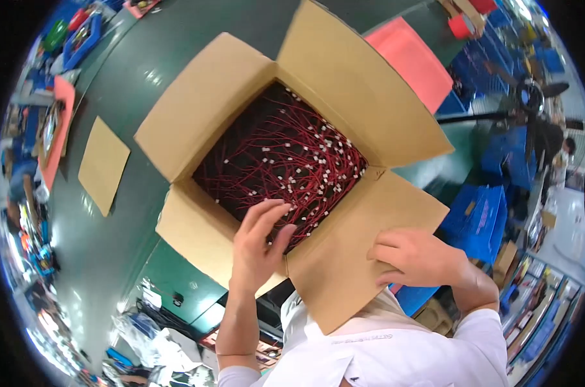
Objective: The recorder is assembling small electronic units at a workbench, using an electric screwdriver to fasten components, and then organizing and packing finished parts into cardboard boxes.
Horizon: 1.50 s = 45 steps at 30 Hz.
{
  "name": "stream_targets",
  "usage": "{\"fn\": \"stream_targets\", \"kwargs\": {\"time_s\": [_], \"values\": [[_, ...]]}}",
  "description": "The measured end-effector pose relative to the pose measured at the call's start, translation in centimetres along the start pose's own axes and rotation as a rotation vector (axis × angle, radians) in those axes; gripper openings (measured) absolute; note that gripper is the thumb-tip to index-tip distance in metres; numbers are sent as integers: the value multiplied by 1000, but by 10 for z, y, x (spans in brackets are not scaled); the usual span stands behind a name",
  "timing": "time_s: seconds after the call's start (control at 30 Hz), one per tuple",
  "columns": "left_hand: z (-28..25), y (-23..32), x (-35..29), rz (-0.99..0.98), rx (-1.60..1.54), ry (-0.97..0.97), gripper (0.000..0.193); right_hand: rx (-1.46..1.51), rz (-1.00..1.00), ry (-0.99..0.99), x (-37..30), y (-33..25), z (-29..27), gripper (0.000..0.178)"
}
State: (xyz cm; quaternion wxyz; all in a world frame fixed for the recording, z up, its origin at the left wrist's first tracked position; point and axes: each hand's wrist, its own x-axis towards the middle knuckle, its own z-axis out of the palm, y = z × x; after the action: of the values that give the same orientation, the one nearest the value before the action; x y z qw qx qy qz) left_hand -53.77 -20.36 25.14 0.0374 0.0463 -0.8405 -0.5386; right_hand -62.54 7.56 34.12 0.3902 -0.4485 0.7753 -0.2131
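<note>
The right hand (416, 258) lies flat with spread fingers on a flap of the cardboard box (370, 116), pinning it open, while the left hand (260, 242) reaches loose-fingered into the red wires (279, 155), gripping nothing.

A factory assembly floor, seen from a worker's head: an open cardboard carton (267, 116) packed with red wire harnesses (279, 161) tipped with white connectors sits at centre on a long dark green counter (112, 245); blue plastic crates (479, 219) stack at right; parts trays (83, 39) crowd the upper left; other people work at left and right edges.
</note>
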Motion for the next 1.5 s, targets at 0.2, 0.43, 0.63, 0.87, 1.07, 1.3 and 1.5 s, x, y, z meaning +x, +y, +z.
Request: {"fn": "stream_targets", "kwargs": {"time_s": [0.2, 0.43, 0.63, 0.87, 1.07, 1.3, 1.5], "values": [[44, -2, -5, -150, 6, -476, 62, -78, 313, 145, -8, 19, 63, 40], [79, -27, -40, -63, 318, -531, 75, -122, 467, 592, 54, 92, 198, 45], [101, -31, -69, -74, 580, -228, 48, 154, 340, 364, 68, 55, 133, 34], [101, -30, -76, -90, 548, -230, 52, -201, 106, 436, 129, 79, 48, 91], [101, -35, -77, -127, 438, -251, 52, -712, 97, 234, 159, 120, 54, 116], [98, -36, -76, -142, 376, -299, 59, -593, 69, 116, 168, 121, 43, 80], [100, -36, -72, -173, 332, -277, 58, -502, 25, 172, 173, 131, 34, 50]]}}
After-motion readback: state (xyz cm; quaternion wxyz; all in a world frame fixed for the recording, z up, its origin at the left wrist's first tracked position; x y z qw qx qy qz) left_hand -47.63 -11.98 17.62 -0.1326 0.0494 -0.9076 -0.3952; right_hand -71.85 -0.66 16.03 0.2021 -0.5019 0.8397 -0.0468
